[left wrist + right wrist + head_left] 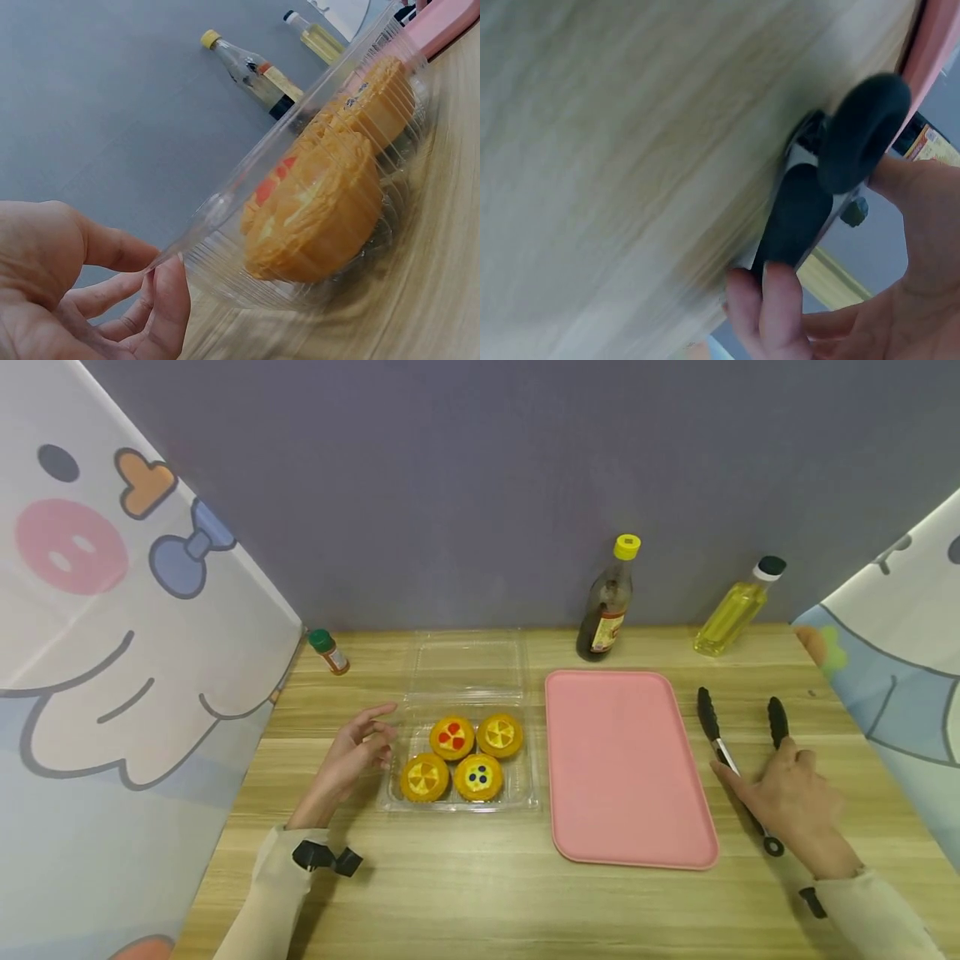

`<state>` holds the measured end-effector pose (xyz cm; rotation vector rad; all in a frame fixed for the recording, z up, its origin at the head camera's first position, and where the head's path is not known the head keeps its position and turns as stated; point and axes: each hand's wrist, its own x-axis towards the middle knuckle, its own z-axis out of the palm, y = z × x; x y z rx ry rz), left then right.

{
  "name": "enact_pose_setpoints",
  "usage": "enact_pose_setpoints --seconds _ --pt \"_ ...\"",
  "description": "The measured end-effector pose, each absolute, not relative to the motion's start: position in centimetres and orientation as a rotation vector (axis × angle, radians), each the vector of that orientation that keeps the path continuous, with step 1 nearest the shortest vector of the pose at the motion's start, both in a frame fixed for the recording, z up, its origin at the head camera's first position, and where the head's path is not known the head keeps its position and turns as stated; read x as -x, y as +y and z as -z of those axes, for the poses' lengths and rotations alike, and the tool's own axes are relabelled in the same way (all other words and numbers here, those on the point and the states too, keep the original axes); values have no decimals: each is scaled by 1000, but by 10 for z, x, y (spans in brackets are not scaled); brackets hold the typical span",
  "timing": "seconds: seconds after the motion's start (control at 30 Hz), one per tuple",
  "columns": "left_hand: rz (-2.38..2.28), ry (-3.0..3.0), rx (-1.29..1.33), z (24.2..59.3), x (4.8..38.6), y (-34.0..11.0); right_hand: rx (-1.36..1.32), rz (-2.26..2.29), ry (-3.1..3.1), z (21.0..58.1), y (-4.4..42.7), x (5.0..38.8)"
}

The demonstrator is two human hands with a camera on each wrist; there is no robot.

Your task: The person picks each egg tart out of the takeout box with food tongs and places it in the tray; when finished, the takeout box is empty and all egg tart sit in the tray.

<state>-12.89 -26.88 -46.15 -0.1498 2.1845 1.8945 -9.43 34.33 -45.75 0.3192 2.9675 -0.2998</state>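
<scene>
R hand (801,793), fingers round black-and-silver tongs (723,750), right of pink rectangular tray (626,768); L hand (354,758) pinching rim of clear plastic box (459,807) w/ round golden tarts (478,777); prob. grasping step, next needs firm squeeze

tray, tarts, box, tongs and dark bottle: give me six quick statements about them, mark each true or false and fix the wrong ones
1. The clear box holds four tarts. True.
2. The lid is shut over the tarts. False: the lid is folded open behind them.
3. The right-hand grip is on the tongs. True.
4. The pink tray lies left of the clear box. False: the tray is on the box's right, between it and the tongs.
5. The left-hand grip pinches the edge of the clear box. True.
6. The dark bottle has a green cap. False: that bottle's cap is yellow.
</scene>
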Motion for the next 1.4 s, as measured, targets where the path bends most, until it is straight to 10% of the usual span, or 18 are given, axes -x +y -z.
enact_pose_setpoints --seconds 1.03,1.4 --pt "-1896 2191 145 462 128 -269 -486 516 3022 457 359 92" --pt "-1894 2197 136 462 128 -269 -173 791 3407 455 342 94"
